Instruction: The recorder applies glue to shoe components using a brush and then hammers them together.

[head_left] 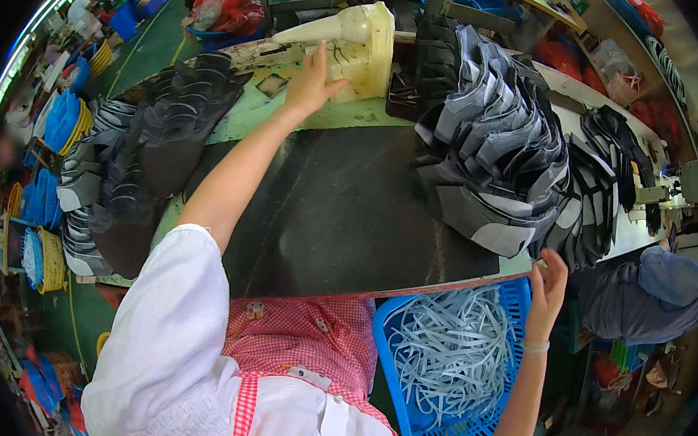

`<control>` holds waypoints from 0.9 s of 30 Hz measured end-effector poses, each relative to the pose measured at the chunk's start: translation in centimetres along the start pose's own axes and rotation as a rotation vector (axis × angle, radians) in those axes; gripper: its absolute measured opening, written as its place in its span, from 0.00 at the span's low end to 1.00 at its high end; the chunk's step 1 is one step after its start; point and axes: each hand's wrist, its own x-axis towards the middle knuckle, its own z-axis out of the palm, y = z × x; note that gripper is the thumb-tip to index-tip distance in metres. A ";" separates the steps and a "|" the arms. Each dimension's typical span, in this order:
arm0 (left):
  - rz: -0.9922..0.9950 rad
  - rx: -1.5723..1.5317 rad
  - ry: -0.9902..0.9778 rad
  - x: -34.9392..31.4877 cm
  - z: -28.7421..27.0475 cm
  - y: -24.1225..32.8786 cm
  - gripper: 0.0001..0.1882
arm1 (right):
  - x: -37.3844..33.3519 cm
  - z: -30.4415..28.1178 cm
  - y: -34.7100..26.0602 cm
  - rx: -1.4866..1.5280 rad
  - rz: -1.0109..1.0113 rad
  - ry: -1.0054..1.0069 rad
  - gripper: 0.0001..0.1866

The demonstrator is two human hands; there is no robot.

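My left hand (310,88) reaches across the table, index finger stretched out and thumb apart, holding nothing that I can see. It is right beside a yellowed white plastic container (371,56) with a long cone-shaped nozzle; whether it touches the container I cannot tell. At the table's near right edge, my right hand (548,287) has loosely bent fingers with nothing visible in them. Close by stands a tall overlapping stack of grey and black shoe-upper pieces (491,131). Between my hands lies a black mat (341,209) on the light green tabletop.
More dark cut pieces (175,131) are stacked at the left. Below the right table edge sits a blue basket (389,336) full of pale strips (449,349). Further right, black pieces (588,204) lie near a sewing machine (696,184) and a co-worker (642,298).
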 end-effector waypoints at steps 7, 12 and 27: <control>-0.103 -0.145 0.170 -5.4 -2.2 4.2 0.50 | 8.7 1.6 -0.1 0.166 0.140 0.086 0.32; 0.289 -0.338 -0.053 -9.4 -2.5 14.3 0.33 | 13.2 3.0 0.2 0.167 0.044 0.082 0.40; 0.384 -1.369 -0.401 -4.0 -0.1 36.6 0.24 | 18.3 0.1 4.1 1.038 0.349 0.050 0.28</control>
